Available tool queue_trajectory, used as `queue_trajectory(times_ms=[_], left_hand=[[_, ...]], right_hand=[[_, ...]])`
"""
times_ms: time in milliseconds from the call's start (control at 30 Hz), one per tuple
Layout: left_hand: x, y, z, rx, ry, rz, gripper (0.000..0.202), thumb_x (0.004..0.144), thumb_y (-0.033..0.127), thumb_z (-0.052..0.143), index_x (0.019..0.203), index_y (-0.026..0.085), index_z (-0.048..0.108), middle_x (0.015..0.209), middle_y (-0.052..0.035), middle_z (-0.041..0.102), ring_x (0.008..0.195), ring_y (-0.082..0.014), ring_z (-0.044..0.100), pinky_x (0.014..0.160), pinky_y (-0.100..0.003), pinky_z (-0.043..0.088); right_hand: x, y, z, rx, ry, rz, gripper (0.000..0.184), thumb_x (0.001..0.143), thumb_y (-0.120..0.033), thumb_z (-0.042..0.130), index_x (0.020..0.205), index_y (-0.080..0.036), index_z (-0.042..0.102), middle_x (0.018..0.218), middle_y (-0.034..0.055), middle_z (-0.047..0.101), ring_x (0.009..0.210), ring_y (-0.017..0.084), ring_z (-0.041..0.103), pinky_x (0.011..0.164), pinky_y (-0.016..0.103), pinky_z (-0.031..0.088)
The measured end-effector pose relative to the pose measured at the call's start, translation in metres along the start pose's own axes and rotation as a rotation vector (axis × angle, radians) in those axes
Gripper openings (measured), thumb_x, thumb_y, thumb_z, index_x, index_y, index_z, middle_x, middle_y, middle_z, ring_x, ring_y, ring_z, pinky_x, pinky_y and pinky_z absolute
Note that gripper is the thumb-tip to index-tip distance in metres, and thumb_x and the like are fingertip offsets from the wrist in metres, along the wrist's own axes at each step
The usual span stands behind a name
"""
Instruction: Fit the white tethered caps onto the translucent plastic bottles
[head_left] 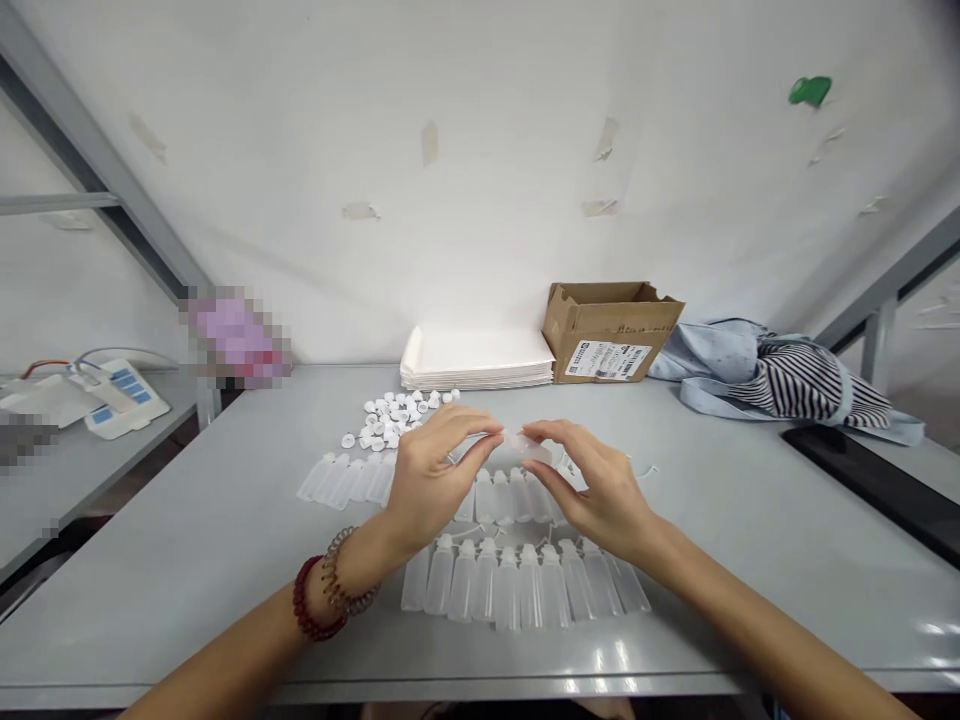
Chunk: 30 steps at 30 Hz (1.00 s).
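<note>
Above the middle of the table I hold a small translucent plastic bottle (538,450) lying sideways between both hands. Fingers and thumb of my right hand (600,485) are closed around its body. At its narrow left end, the fingertips of my left hand (442,465) are pinched together; whether a cap is between them is too small to tell. Below my hands lies a row of translucent bottles (508,590), side by side with necks pointing away. A second row (501,497) lies behind it, partly hidden by my hands. More bottles (346,480) lie left of my left hand.
Loose white caps (386,420) are heaped behind my left hand. Farther back are a stack of white envelopes (480,360) and an open cardboard box (611,335). At right lie a striped and blue cloth (795,380) and a black flat object (877,485) near the table's edge.
</note>
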<state>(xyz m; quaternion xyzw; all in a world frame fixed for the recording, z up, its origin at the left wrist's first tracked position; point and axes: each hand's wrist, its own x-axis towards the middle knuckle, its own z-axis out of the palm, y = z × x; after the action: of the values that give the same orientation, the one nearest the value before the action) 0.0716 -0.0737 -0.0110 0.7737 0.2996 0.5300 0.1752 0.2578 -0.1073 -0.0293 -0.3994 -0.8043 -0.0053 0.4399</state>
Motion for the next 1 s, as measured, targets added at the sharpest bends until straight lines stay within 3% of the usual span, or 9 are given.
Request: queue_trajectory(times_ms=[167, 400, 600, 700, 833, 933, 1000], left_hand=[[-0.003, 0.004, 0.002, 0.020, 0.027, 0.038, 0.010, 0.083, 0.013, 0.062, 0.081, 0.021, 0.068, 0.079, -0.0032, 0.070, 0.076, -0.0176, 0.065, 0.070, -0.033, 0.055], [-0.007, 0.009, 0.004, -0.005, -0.028, 0.078, 0.016, 0.083, 0.008, 0.060, 0.086, 0.020, 0.070, 0.086, -0.0037, 0.070, 0.081, -0.0161, 0.066, 0.075, -0.030, 0.055], [-0.004, 0.012, 0.000, -0.058, -0.104, -0.014, 0.015, 0.082, 0.013, 0.062, 0.087, 0.023, 0.072, 0.090, -0.0025, 0.071, 0.086, -0.0176, 0.066, 0.080, -0.031, 0.055], [0.000, 0.012, -0.004, -0.259, -0.166, -0.235, 0.015, 0.087, 0.022, 0.058, 0.087, 0.022, 0.073, 0.092, -0.0034, 0.073, 0.089, -0.0190, 0.067, 0.081, -0.032, 0.056], [0.006, 0.011, -0.006, -0.553, -0.125, -0.512, 0.029, 0.092, 0.030, 0.048, 0.085, 0.017, 0.074, 0.091, -0.0065, 0.073, 0.091, -0.0214, 0.067, 0.087, -0.036, 0.054], [0.006, 0.008, -0.007, -0.535, -0.098, -0.569, 0.026, 0.091, 0.030, 0.051, 0.087, 0.015, 0.072, 0.092, -0.0076, 0.072, 0.092, -0.0224, 0.067, 0.088, -0.038, 0.053], [0.005, 0.008, -0.008, -0.401, -0.144, -0.505, 0.020, 0.089, 0.028, 0.054, 0.095, 0.017, 0.069, 0.100, -0.0074, 0.070, 0.097, -0.0231, 0.064, 0.088, -0.039, 0.052]], right_hand=[[-0.002, 0.000, 0.001, 0.020, -0.020, 0.019, 0.032, 0.090, -0.020, 0.053, 0.120, -0.026, 0.047, 0.101, 0.0069, 0.068, 0.088, 0.022, 0.065, 0.074, 0.038, 0.055], [0.000, 0.001, 0.000, 0.040, 0.000, 0.014, 0.035, 0.088, -0.018, 0.056, 0.122, -0.024, 0.050, 0.097, 0.0058, 0.069, 0.084, 0.019, 0.066, 0.074, 0.033, 0.056], [0.002, 0.001, -0.003, 0.178, -0.013, 0.038, 0.032, 0.086, -0.015, 0.057, 0.118, -0.022, 0.057, 0.096, 0.0062, 0.070, 0.086, 0.018, 0.066, 0.074, 0.032, 0.055], [0.004, -0.002, -0.006, 0.329, 0.004, 0.205, 0.026, 0.081, -0.018, 0.065, 0.107, -0.021, 0.065, 0.091, 0.0049, 0.072, 0.081, 0.018, 0.067, 0.074, 0.034, 0.056], [0.010, -0.001, -0.012, 0.773, -0.016, 0.587, 0.024, 0.076, -0.026, 0.071, 0.099, -0.021, 0.067, 0.089, 0.0044, 0.074, 0.082, 0.019, 0.069, 0.076, 0.037, 0.056], [0.012, 0.003, -0.014, 1.014, -0.031, 0.719, 0.026, 0.074, -0.027, 0.073, 0.099, -0.020, 0.067, 0.089, 0.0046, 0.074, 0.082, 0.020, 0.071, 0.082, 0.037, 0.054], [0.013, 0.005, -0.015, 1.113, -0.058, 0.732, 0.026, 0.076, -0.026, 0.072, 0.100, -0.020, 0.066, 0.091, 0.0051, 0.074, 0.083, 0.020, 0.071, 0.084, 0.037, 0.052]])
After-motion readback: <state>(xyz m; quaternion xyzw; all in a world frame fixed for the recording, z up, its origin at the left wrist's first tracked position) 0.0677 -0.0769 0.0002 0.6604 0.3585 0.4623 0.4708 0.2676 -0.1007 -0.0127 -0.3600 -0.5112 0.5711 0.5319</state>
